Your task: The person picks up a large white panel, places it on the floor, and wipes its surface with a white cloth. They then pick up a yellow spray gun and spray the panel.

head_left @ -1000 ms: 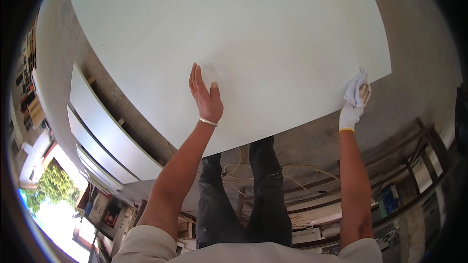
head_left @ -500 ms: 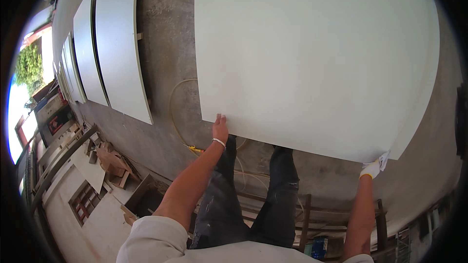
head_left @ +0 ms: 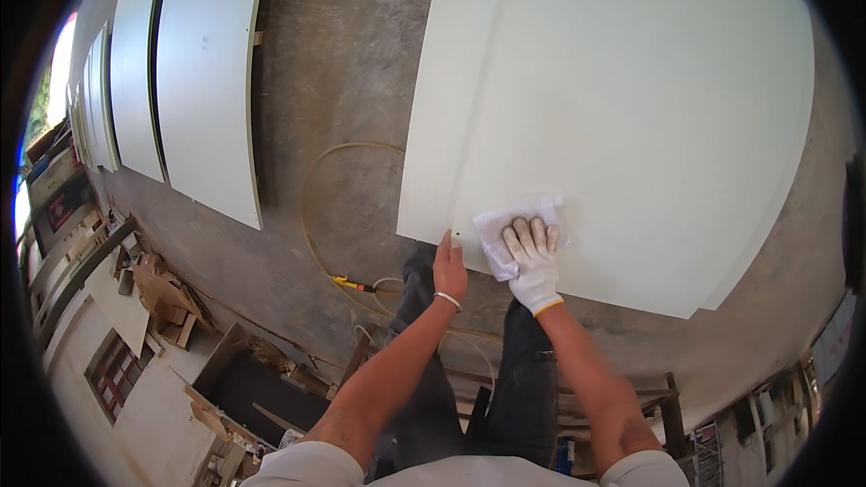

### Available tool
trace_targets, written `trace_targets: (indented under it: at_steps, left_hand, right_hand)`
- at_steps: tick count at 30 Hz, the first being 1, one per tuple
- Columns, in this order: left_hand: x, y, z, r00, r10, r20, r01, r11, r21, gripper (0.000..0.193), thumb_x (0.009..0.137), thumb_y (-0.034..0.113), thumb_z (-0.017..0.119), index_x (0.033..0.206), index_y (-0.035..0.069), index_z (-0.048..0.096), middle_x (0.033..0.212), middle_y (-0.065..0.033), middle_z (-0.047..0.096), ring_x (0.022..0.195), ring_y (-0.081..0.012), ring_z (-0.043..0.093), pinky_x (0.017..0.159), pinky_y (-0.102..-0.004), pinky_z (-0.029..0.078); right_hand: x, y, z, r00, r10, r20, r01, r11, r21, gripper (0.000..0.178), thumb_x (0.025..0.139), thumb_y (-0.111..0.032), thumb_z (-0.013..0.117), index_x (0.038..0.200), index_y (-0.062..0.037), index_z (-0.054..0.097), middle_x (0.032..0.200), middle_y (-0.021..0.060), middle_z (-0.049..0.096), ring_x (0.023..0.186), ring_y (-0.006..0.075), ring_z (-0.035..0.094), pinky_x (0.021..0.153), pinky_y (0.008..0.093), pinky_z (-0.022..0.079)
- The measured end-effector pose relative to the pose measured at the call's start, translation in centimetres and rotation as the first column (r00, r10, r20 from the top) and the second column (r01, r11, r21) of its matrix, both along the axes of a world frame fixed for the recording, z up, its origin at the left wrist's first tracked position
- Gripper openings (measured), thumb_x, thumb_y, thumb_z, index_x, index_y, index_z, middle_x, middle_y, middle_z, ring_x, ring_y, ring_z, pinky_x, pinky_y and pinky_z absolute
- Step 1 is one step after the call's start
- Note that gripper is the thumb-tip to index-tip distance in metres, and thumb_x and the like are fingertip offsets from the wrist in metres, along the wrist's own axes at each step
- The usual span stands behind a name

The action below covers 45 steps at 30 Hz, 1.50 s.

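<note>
Item: large white panel (head_left: 631,117), lying flat, filling the upper right and centre of the frame; a faint line runs along its left side.
Item: white cloth (head_left: 492,233), spread on the panel at its lower edge, centre of the frame.
Right hand (head_left: 534,257): in a white glove (head_left: 534,281) with a yellow cuff; palm down on the cloth, fingers extended and slightly apart.
Left hand (head_left: 450,272): bare, white bracelet (head_left: 447,300) at the wrist; fingers close together, at the panel's lower edge, just left of the cloth; whether it grips the edge, cannot tell.
Surroundings: further white panels (head_left: 206,81), upper left; grey floor (head_left: 334,63); pale hose (head_left: 305,207) with a yellow fitting (head_left: 352,284), left of centre; torn cardboard (head_left: 167,290), lower left.
</note>
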<state>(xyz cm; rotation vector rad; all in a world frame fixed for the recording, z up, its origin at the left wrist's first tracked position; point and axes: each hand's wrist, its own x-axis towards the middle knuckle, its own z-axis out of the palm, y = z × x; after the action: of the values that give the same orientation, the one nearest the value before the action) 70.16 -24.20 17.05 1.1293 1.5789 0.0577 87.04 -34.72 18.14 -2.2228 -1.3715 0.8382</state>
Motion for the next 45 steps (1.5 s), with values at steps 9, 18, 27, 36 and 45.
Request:
trace_targets:
  at_steps: [9, 18, 27, 36, 45]
  left_hand:
    - [-2.5, 1.3, 0.4, 0.987, 0.089, 0.136, -0.054, 0.969, -0.239, 0.046, 0.106, 0.018, 0.046, 0.147, -0.004, 0.049, 0.149, -0.0187, 0.053, 0.138, -0.0279, 0.049, 0.115, -0.0346, 0.036]
    - [-5.7, -3.0, 1.3, 0.96, 0.229, 0.161, -0.156, 0.915, -0.373, 0.061, 0.107, 0.022, 0.048, 0.16, 0.002, 0.027, 0.159, -0.0081, 0.04, 0.141, -0.0206, 0.042, 0.111, -0.0338, 0.036]
    - [-4.4, -1.0, 2.0, 0.815, 0.579, 0.007, -0.451, 0.642, -0.62, 0.074, 0.105, 0.037, 0.05, 0.164, 0.007, 0.017, 0.157, -0.0105, 0.042, 0.143, -0.0297, 0.043, 0.11, -0.0474, 0.041]
    - [-10.4, -3.4, 4.1, 0.854, 0.511, -0.098, -0.484, 0.711, -0.511, 0.048, 0.099, 0.023, 0.052, 0.143, 0.004, 0.052, 0.136, -0.0097, 0.061, 0.12, -0.0227, 0.062, 0.095, -0.0403, 0.054]
    - [-19.5, -1.0, 6.2, 0.737, 0.631, -0.242, -0.668, 0.624, -0.405, 0.049, 0.1, 0.017, 0.049, 0.147, 0.002, 0.045, 0.146, -0.0155, 0.055, 0.124, -0.0293, 0.06, 0.093, -0.044, 0.055]
  right_hand:
    - [35.1, 11.7, -6.6, 0.245, -0.806, 0.538, 0.893, 0.404, 0.2, 0.062, 0.097, -0.044, 0.053, 0.154, -0.0198, 0.044, 0.162, 0.0148, 0.036, 0.151, 0.0409, 0.027, 0.121, 0.0601, 0.015]
    - [44.0, 23.5, -8.4, 0.618, -0.436, 0.654, 0.541, 0.839, 0.048, 0.067, 0.095, -0.064, 0.048, 0.156, -0.0339, 0.042, 0.169, 0.0048, 0.027, 0.156, 0.0314, 0.019, 0.123, 0.0573, 0.007]
    - [30.5, 34.2, -4.6, 0.807, 0.086, 0.584, -0.206, 0.968, 0.142, 0.054, 0.09, -0.028, 0.061, 0.144, -0.0187, 0.057, 0.158, 0.0069, 0.044, 0.149, 0.0344, 0.031, 0.123, 0.0513, 0.017]
    - [-10.2, 7.0, 2.0, 0.794, 0.465, -0.392, -0.549, 0.825, -0.132, 0.052, 0.088, -0.032, 0.059, 0.135, -0.0109, 0.065, 0.142, 0.0137, 0.061, 0.142, 0.0267, 0.047, 0.12, 0.0464, 0.029]
    - [-11.6, 1.3, 3.5, 0.244, -0.754, -0.61, -0.109, 0.604, -0.789, 0.049, 0.094, -0.024, 0.058, 0.138, -0.003, 0.054, 0.105, 0.012, 0.067, 0.098, 0.0218, 0.065, 0.09, 0.0344, 0.05]
